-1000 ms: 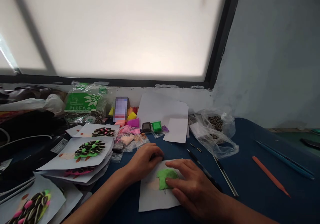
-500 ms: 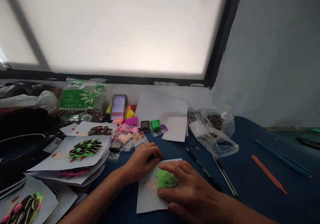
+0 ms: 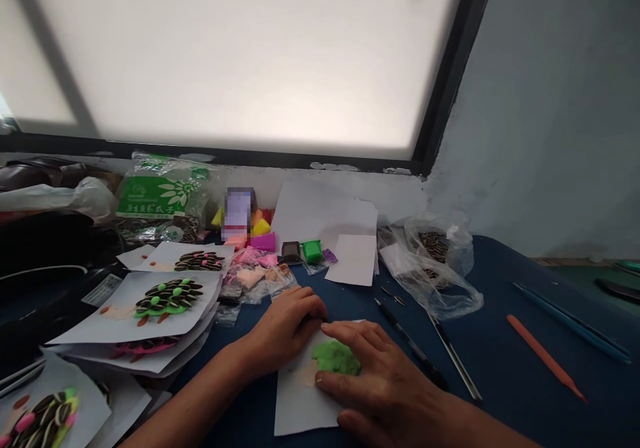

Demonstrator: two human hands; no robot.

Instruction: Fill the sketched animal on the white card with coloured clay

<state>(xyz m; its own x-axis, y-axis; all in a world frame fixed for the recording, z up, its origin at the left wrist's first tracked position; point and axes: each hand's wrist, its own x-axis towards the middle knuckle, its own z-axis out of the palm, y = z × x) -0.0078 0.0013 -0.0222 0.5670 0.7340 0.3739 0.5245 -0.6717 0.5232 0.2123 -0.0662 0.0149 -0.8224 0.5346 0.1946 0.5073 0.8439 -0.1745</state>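
A: How should the green clay (image 3: 333,356) handle?
B: Probably light, soft and easily dented; best pressed along its rim with flat fingertips.
A: Its appearance and position?
B: A bright, lumpy patch on the white sheet (image 3: 300,413) upon the bench (image 3: 495,275), beside a pale, flat shape (image 3: 304,373). Right hand (image 3: 380,371): grip spread, fingers apart about the clay. Left hand (image 3: 293,321): curled at the sheet's far edge; whether it pinches anything cannot be told.

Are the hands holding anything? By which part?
I can't tell if anything is gripped. The right hand curves around the green clay, thumb by its near edge; the left hand is at the paper's far left corner.
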